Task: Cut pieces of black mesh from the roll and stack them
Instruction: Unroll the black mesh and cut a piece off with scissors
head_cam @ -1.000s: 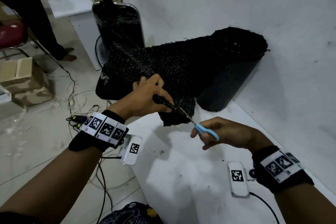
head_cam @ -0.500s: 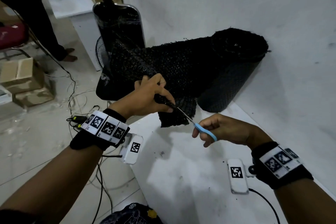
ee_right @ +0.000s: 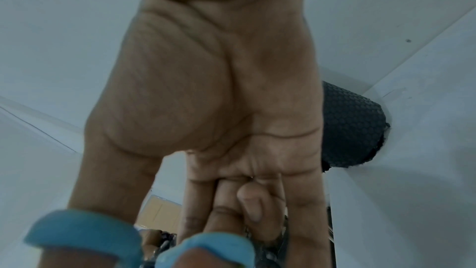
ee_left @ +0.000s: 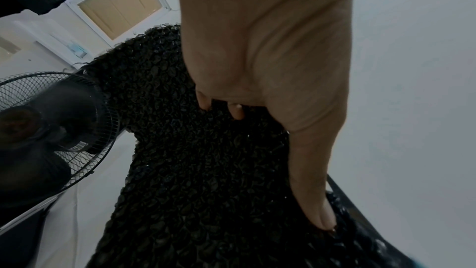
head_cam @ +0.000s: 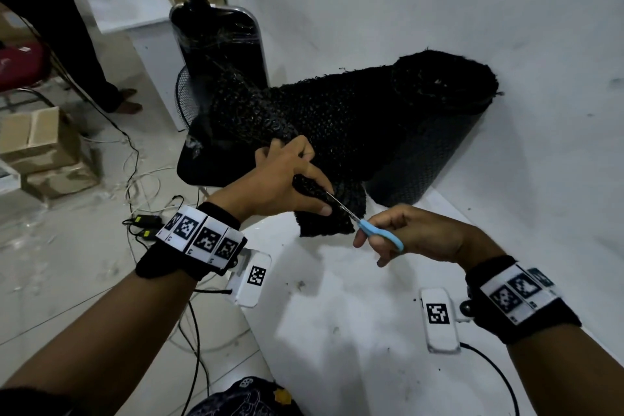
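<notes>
My left hand [head_cam: 280, 182] had the loose end of the black mesh [head_cam: 324, 132] bunched up, fingers and thumb curled round it, holding it off the white table [head_cam: 337, 314]. My right hand [head_cam: 415, 236] was threaded through the blue handles of the scissors [head_cam: 368, 226], thumb and fingers in the loops, blades biting into the fabric just beside my left thumb. The roll [head_cam: 442, 105] itself lay at the back of the table against the wall [head_cam: 439, 3], sheet trailing forward from it to my grip.

This stuff looked light and floppy, a knobbly open weave that sagged and crumpled wherever it wasn't held. I judged it would slip away from the blades unless pulled taut, so the place to hold was close to the cut line, either side of it, which also put my thumb uncomfortably near the steel. The frayed edge suggested it would snag and shed.

Around me: a black chair [head_cam: 216, 44] with a fan [head_cam: 185, 94] beside it past the table's far-left end, mesh draped towards them. Cables [head_cam: 135, 159] ran over the floor, cardboard boxes [head_cam: 37, 145] to the left, someone's legs [head_cam: 94, 54] beyond. The draped mesh could catch on the chair.
</notes>
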Demonstrator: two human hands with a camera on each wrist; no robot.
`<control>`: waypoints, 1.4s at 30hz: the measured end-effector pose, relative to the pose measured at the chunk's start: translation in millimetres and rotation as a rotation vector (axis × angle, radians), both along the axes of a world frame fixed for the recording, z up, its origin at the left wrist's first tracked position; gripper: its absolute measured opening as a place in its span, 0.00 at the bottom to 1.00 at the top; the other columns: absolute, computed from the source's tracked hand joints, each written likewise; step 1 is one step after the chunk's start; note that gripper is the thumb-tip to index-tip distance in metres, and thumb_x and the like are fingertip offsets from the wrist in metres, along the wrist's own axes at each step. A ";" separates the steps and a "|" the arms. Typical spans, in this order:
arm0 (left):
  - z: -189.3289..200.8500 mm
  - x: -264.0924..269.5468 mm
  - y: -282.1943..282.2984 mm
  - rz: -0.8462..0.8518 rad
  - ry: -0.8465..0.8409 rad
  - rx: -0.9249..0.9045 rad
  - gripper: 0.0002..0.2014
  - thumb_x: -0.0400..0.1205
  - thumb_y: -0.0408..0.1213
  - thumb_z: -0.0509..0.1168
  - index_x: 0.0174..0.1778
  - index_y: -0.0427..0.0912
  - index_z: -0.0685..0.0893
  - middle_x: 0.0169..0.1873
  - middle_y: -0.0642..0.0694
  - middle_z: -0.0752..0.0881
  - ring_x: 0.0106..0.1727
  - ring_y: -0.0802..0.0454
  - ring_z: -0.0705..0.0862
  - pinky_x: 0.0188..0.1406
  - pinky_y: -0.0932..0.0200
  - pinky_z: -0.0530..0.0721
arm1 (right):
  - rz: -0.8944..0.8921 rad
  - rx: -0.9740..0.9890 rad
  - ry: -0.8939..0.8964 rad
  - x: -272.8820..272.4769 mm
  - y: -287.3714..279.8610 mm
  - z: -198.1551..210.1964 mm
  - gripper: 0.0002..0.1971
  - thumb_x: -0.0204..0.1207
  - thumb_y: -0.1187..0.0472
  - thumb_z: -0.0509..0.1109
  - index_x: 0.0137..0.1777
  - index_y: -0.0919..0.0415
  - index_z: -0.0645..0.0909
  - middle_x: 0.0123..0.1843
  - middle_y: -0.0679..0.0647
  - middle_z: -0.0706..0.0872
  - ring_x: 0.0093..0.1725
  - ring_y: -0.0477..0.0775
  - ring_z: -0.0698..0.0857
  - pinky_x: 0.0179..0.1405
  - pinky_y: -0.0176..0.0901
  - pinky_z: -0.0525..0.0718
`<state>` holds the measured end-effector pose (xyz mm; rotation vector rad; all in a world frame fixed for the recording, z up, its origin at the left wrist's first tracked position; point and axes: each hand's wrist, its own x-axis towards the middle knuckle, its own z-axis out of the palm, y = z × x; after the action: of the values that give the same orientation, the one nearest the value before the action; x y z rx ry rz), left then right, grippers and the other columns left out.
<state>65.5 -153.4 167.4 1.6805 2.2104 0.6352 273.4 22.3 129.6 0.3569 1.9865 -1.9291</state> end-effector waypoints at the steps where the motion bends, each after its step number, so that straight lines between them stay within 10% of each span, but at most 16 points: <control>1: 0.3 0.7 0.7 -0.002 0.004 0.000 0.13 0.66 0.62 0.77 0.46 0.72 0.88 0.48 0.58 0.66 0.54 0.53 0.63 0.60 0.53 0.59 | 0.002 0.008 0.005 -1.0 0.6 -0.6 0.19 0.71 0.52 0.77 0.57 0.62 0.89 0.37 0.44 0.85 0.40 0.47 0.84 0.55 0.53 0.88; 13: -0.3 7.5 6.4 0.005 0.011 0.072 0.12 0.67 0.59 0.78 0.45 0.68 0.90 0.47 0.56 0.66 0.53 0.53 0.64 0.62 0.52 0.58 | -0.043 0.017 0.041 -6.0 0.1 0.0 0.11 0.70 0.55 0.78 0.52 0.52 0.92 0.52 0.53 0.91 0.50 0.54 0.86 0.51 0.49 0.89; 20: -2.6 11.1 10.3 0.016 0.047 0.083 0.12 0.68 0.60 0.78 0.45 0.66 0.91 0.46 0.57 0.66 0.50 0.57 0.61 0.58 0.57 0.53 | -0.014 0.021 0.032 -6.7 0.1 2.7 0.21 0.67 0.47 0.78 0.56 0.59 0.90 0.37 0.49 0.82 0.41 0.49 0.84 0.52 0.50 0.89; 30: -3.8 9.3 5.4 0.020 -0.040 0.078 0.21 0.64 0.60 0.80 0.53 0.72 0.86 0.46 0.62 0.68 0.53 0.57 0.64 0.63 0.57 0.56 | -0.028 0.067 0.066 -0.5 8.4 3.2 0.13 0.70 0.52 0.79 0.52 0.55 0.92 0.48 0.64 0.85 0.47 0.60 0.83 0.50 0.47 0.88; 36: -4.7 11.9 5.2 0.006 -0.042 0.098 0.12 0.71 0.55 0.78 0.44 0.76 0.84 0.45 0.59 0.68 0.52 0.53 0.67 0.65 0.52 0.58 | -0.016 0.023 0.030 0.8 6.7 7.6 0.22 0.64 0.43 0.82 0.53 0.55 0.92 0.40 0.53 0.83 0.42 0.52 0.83 0.51 0.47 0.88; 42: -1.9 15.7 11.8 0.015 -0.002 0.128 0.10 0.69 0.56 0.79 0.44 0.72 0.87 0.45 0.57 0.68 0.51 0.56 0.64 0.58 0.58 0.54 | -0.040 0.057 0.071 -6.1 4.0 9.9 0.12 0.70 0.54 0.78 0.52 0.56 0.92 0.48 0.64 0.85 0.45 0.58 0.83 0.47 0.44 0.88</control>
<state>81.2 -141.6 165.4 1.7247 2.2254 0.7970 267.3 26.3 139.5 0.3508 2.0986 -1.9373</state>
